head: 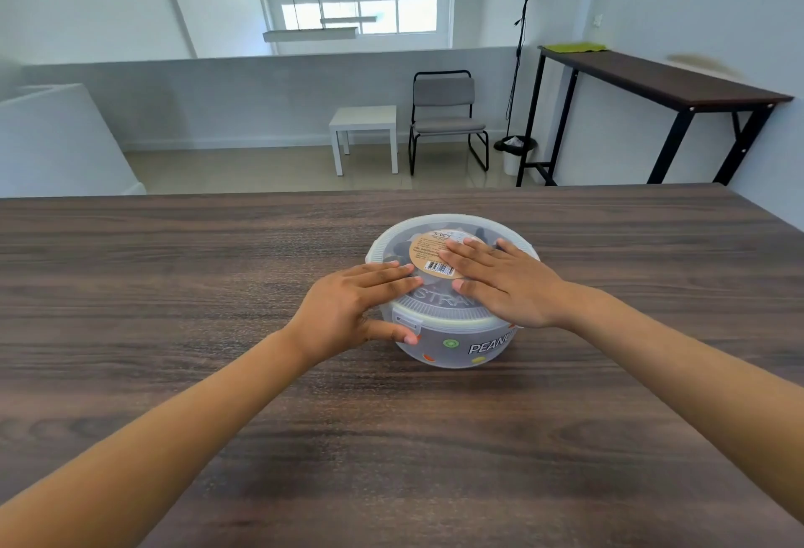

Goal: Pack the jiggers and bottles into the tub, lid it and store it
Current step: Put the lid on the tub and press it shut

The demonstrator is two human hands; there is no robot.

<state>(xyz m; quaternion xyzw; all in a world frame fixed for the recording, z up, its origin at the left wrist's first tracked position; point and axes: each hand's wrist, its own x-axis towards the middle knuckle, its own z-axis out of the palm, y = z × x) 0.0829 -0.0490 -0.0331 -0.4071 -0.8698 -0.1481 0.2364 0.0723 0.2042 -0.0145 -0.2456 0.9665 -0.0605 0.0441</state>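
Observation:
A round translucent tub (461,351) with fruit prints and white lettering stands on the dark wooden table (174,286), a little right of centre. Its clear lid (435,308) sits on top and carries a round tan label (428,251) with a barcode. Dark shapes show through the lid; I cannot tell what they are. My left hand (348,308) lies with its fingers on the lid's left edge and its thumb against the tub wall below a white latch (407,321). My right hand (504,282) rests flat on the right half of the lid, fingers spread.
The table's far edge (391,193) runs just behind the tub. Beyond it, on the floor, stand a white side table (365,121), a grey chair (446,112), a small bin (515,151) and a tall dark console table (661,82) along the right wall.

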